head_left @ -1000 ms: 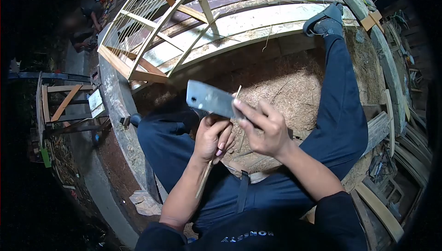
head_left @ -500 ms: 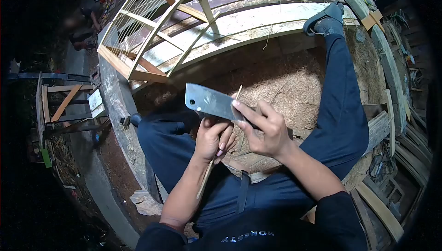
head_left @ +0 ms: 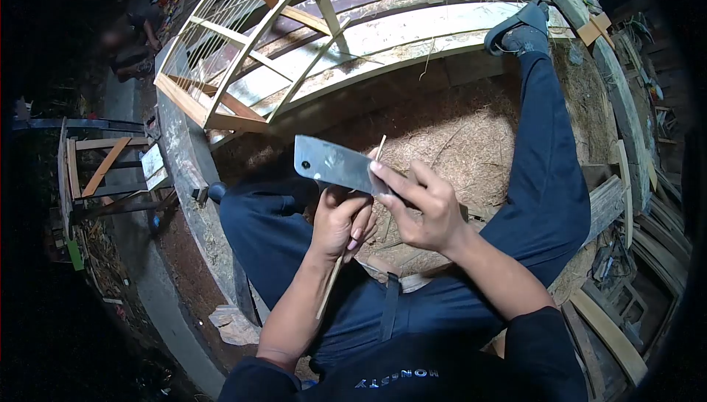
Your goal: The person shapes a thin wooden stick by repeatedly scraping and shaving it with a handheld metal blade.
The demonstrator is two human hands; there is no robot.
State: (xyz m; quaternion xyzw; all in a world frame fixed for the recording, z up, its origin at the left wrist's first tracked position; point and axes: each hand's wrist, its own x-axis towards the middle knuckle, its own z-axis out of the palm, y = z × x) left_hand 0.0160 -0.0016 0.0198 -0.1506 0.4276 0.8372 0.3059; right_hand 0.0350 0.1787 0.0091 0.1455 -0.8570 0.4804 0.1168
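My right hand [head_left: 423, 207] is closed on a wide metal cleaver [head_left: 335, 164], fingers and thumb pinching the blade's right end. The blade points left, with a round hole near its far end. Just below it, my left hand [head_left: 340, 224] is closed around a thin wooden strip [head_left: 329, 288]. That strip runs down along my left forearm, and its upper tip shows above the blade beside my right index finger. The blade hides part of the strip and some of my left fingertips.
A curved wooden frame with thin slats [head_left: 250, 37] stands on pale planks [head_left: 412, 32] ahead. Wood shavings [head_left: 471, 151] cover the ground between my legs. Another person [head_left: 136, 44] sits at the far upper left. Curved wooden strips [head_left: 607, 336] lie at the right.
The cleaver has tilted a little, its left end dropping slightly and its flat face showing more. Both hands have kept their hold and nearly the same place.
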